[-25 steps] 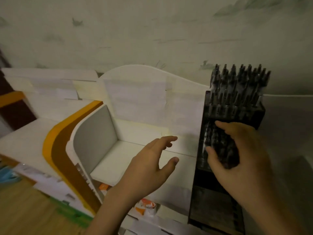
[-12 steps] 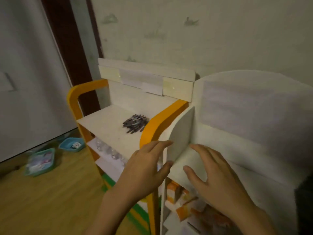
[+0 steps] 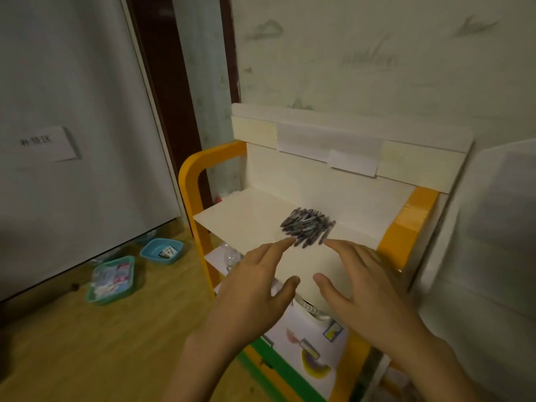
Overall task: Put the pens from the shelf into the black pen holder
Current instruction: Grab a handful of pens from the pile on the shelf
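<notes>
A heap of several dark pens (image 3: pixel 307 226) lies on the white top board of the orange-framed shelf (image 3: pixel 246 221). My left hand (image 3: pixel 255 288) hovers just in front of the heap with fingers stretched out, its fingertips close to the nearest pens. My right hand (image 3: pixel 359 288) is beside it, fingers also spread, its fingertips near the heap's right edge. Neither hand holds anything. The black pen holder is out of view.
The shelf's orange side frames (image 3: pixel 188 187) flank the board, with lower shelves holding small items underneath. A taller white unit (image 3: pixel 493 227) stands to the right. Two teal baskets (image 3: pixel 111 280) sit on the wooden floor by a white door (image 3: pixel 72 111).
My view swung left, away from the black pen holder to the orange shelf. Both hands moved with it, from near the holder to just in front of the pen heap.
</notes>
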Available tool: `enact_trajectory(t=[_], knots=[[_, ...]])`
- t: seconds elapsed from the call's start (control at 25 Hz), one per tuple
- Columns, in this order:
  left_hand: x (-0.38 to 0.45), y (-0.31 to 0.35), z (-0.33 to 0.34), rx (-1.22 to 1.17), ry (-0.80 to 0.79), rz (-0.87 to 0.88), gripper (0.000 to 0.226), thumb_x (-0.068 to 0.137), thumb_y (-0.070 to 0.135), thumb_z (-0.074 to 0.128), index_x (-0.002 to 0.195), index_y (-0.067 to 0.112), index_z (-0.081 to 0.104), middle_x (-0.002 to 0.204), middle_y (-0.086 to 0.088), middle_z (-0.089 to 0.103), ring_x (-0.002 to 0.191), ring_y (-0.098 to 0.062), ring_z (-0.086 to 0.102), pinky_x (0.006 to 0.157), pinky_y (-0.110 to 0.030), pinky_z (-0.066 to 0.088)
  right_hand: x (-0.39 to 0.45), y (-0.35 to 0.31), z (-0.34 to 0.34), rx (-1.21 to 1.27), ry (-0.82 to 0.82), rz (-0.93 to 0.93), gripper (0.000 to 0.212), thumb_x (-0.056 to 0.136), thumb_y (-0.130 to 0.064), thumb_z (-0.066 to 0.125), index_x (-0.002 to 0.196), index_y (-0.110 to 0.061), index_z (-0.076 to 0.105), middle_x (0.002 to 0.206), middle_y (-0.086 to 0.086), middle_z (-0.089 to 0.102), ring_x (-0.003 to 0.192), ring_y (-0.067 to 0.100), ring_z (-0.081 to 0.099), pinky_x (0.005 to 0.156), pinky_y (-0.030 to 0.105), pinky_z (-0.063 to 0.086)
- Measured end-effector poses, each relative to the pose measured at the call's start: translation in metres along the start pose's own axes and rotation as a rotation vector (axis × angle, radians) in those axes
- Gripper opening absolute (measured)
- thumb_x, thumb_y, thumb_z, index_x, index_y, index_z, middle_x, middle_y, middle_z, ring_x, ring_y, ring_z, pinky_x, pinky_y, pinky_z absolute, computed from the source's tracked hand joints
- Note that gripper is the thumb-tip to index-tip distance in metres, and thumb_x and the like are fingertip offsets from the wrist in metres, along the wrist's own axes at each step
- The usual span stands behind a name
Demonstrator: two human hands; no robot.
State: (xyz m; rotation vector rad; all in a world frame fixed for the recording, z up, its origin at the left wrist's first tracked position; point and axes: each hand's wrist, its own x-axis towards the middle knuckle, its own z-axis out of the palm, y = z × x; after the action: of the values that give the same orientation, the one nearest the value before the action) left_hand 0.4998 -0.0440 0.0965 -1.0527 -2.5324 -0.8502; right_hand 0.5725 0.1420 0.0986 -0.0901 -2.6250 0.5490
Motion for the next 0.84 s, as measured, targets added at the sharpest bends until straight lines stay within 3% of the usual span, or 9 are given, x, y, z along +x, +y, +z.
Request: enact_trajectory(t=[0.24, 0.48, 0.84], knots=[[0.067, -0.070, 0.011, 0.026, -0.049, 0.010, 0.062, 0.093, 0.053, 0.048, 0.145, 0.048, 0.015, 0.147, 0.018, 0.038, 0.130, -0.005, 0.041, 0.103, -0.028, 0.044, 0.076, 0.009, 0.061, 0.030, 0.028, 0.070, 0.057, 0.090, -0.056, 0.049, 0.140, -0.035, 0.034, 0.139, -0.015, 0.044, 0.127, 0.005, 0.038, 0.102, 0.024, 0.036], [0.179, -0.130, 0.032, 0.053, -0.115, 0.068, 0.065, 0.093, 0.052, 0.049, 0.147, 0.043, 0.014, 0.147, 0.014, 0.040, 0.130, -0.008, 0.042, 0.100, -0.028, 0.042, 0.168, 0.045, 0.108, 0.044, 0.100, 0.205, 0.054, 0.088, -0.052, 0.053, 0.137, -0.033, 0.041, 0.135, -0.012, 0.050, 0.123, 0.010, 0.043, 0.101, 0.030, 0.044], [0.287, -0.207, 0.145, -0.153, -0.381, 0.125, 0.060, 0.092, 0.044, 0.055, 0.145, 0.037, 0.028, 0.140, 0.010, 0.047, 0.122, -0.013, 0.049, 0.095, -0.030, 0.047, 0.230, 0.104, 0.163, -0.159, 0.032, 0.494, 0.053, 0.089, -0.052, 0.048, 0.136, -0.028, 0.044, 0.131, -0.007, 0.055, 0.119, 0.016, 0.048, 0.101, 0.036, 0.042]])
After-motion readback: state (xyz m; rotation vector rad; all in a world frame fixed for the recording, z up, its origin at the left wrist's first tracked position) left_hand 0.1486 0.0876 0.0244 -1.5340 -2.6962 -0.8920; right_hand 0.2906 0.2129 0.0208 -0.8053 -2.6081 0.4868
